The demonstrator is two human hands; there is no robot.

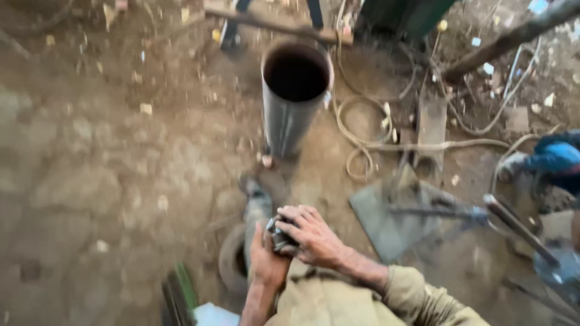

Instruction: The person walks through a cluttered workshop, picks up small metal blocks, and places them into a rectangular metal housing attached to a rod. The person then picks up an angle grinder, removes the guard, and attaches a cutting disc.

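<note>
A: Nearest the lens: two hands. Left hand (266,259) and right hand (311,235) are pressed together, both wrapped around one small dark metal object (279,235) between the palms. Can't tell what it is; blurred and mostly covered.

B: Counts around them?

A: One upright dark steel pipe (294,99), open end up, beyond the hands. One flat grey metal plate (386,220) just right of the right hand. One tangle of tan cable (368,142) past the plate. One green-edged tool (180,293) left of the left hand, cut off by the frame.

B: Surface?

A: Bare dirt ground (103,169), rough and scattered with pale debris. Outdoor workshop look.

B: Hidden?

A: Blue object (556,158) at far right is cropped and unreadable. The whole frame is motion-blurred.
</note>
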